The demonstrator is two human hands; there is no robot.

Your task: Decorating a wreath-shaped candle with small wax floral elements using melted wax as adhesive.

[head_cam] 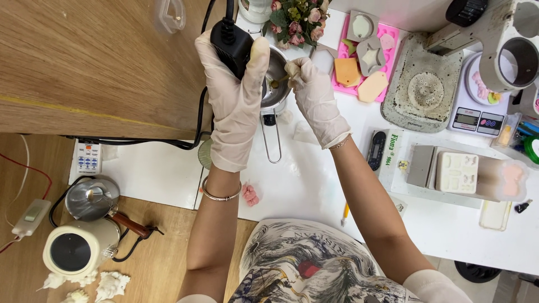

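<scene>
Gloved left hand upright, gripping black tool; right hand pinching stick over metal cup.

So the metal pot is sitting mid-surface, both hands right at it, the left gripping a black power adapter beside it. Silicone mold tray is lying to the right, digital scale further right, flowers sitting behind the pot, and a power strip lying off left.

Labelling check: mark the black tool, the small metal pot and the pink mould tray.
black tool [231,45], head view, on its body.
small metal pot [276,67], head view, inner wall.
pink mould tray [342,50], head view, left edge.
</scene>
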